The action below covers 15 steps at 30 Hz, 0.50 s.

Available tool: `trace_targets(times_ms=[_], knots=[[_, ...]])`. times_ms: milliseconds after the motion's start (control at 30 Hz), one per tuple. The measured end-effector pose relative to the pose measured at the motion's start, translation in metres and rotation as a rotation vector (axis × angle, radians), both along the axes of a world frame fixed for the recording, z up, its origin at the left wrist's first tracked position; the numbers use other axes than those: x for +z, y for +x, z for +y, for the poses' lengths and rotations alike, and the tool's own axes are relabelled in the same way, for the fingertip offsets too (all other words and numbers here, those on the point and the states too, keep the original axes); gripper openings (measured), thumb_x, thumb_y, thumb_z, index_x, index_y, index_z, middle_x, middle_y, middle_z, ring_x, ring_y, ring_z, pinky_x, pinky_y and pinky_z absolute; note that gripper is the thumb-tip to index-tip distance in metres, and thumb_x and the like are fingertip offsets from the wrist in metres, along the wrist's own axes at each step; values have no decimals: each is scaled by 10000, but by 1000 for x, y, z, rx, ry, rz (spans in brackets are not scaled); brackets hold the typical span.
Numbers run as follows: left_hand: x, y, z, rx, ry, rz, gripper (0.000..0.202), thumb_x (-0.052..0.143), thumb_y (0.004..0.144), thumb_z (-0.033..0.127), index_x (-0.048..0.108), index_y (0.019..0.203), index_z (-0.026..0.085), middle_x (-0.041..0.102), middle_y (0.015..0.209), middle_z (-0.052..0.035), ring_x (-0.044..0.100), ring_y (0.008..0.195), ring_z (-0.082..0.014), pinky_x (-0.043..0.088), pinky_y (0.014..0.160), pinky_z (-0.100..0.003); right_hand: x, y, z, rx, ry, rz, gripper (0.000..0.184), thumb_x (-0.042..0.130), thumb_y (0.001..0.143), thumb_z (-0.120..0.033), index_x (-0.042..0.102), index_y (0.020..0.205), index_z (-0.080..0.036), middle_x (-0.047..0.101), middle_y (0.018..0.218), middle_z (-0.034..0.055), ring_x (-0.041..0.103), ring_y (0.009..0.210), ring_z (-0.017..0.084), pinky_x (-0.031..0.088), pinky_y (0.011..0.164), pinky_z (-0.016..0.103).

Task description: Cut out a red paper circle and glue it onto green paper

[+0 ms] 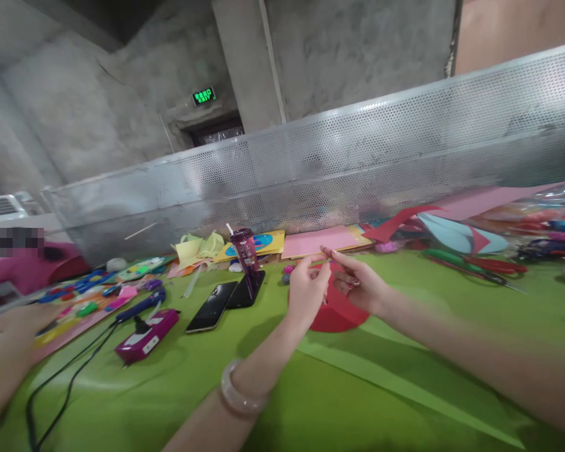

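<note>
Head camera: at the far left, a co-worker's blurred forearm (7, 364) reaches in over the green worktop (169, 395). Next along sit a magenta box-shaped power strip (147, 336) with a black plug in it, a flat black phone (211, 307) and a dark purple cup with a white straw (245, 251).

The person's left arm, wearing a pale translucent bangle (240, 392), rises from the bottom edge, the left hand (309, 285) raised with its fingers curled in. Its grip is narrow, thumb and fingertips drawn close together; blur hides whether anything is pinched there.

A red rounded sheet of paper (339, 319) lies on the worktop behind and below the hands. The right arm slants in from the right edge, and the right hand (360, 279) meets the left at the fingertips. Its thumb and forefinger come near each other, the other fingers bent; what this grip holds, if anything, is too small to tell.

A long light-green paper strip (405, 380) runs under the right forearm. Farther right lies a green-handled tool with a pointed metal tip (452, 259).
</note>
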<state>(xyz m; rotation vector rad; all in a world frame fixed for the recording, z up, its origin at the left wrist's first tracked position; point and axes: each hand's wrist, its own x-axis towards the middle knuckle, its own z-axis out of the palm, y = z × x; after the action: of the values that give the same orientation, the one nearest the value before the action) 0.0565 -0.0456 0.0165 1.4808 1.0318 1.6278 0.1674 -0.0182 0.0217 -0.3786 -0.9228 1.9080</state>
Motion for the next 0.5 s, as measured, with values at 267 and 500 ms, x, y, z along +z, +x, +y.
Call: trace_targets(times_ms=[267,500], knots=[[0,-3,0,48,13,2,280,504,739,383,560,872,143,381,354,86,328,285,-62,271,288,-163,-1,0,0,27,91,-67,216,583,724,-247,618,932,-201,275,384,-113,119,357,35,168,330,164],[-2,-4,2,88,18,34,307,486,745,408,586,862,142,379,363,81,338,288,-63,276,297,-167,-3,0,3,-19,146,-131,222,591,708,-268,629,914,-196,275,387,-110,102,373,44,141,336,187]])
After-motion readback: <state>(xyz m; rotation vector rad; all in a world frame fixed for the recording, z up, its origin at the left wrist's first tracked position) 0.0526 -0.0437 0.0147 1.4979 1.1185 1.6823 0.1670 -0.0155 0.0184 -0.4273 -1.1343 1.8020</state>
